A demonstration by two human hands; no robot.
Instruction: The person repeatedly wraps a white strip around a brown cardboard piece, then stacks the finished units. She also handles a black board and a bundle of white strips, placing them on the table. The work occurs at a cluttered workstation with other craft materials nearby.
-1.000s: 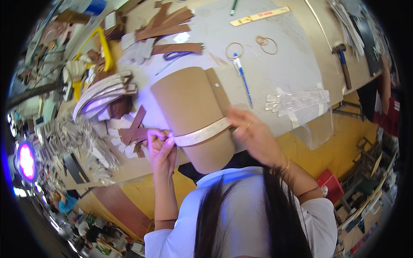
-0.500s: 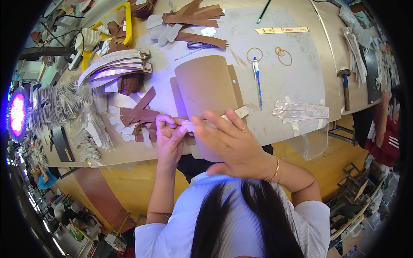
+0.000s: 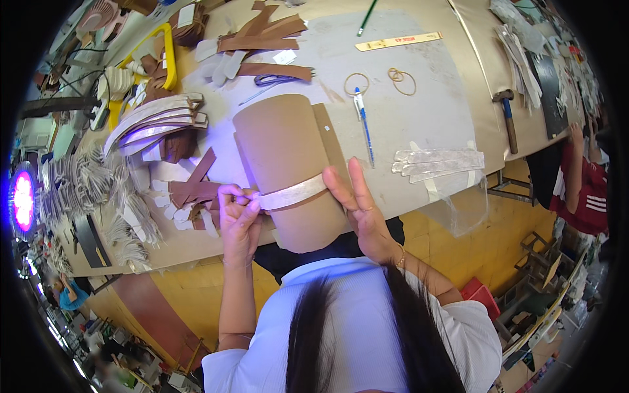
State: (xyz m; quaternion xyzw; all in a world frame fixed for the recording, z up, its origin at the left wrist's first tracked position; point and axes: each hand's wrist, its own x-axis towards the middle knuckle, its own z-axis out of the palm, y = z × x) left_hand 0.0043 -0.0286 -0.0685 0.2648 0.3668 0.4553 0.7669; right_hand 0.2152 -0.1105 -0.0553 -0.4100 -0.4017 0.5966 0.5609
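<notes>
A brown half-round form (image 3: 285,141), curved like a cardboard tube, lies on the table in front of me. Across its near part bends a whitish strip (image 3: 295,194) with a thin brown edge. At the strip's left end, my left hand (image 3: 239,219) pinches it between thumb and fingers. My right hand (image 3: 368,226) is open, its fingers stretched along the form's right side by the strip's other end. Left of the form lie brown strips with pale ends (image 3: 196,187).
Curved whitish strips (image 3: 160,118) are stacked at left, near a yellow basket (image 3: 169,59). Scissors (image 3: 272,80) lie beyond the form. To the right are a blue pen (image 3: 365,131), rubber bands (image 3: 401,82), a ruler (image 3: 400,41), flat pale strips (image 3: 438,162) and a hammer (image 3: 507,121).
My right hand has moved from over the strip to the form's right side, uncovering the strip bent across it. The left hand keeps its pinch. The whole view has shifted slightly.
</notes>
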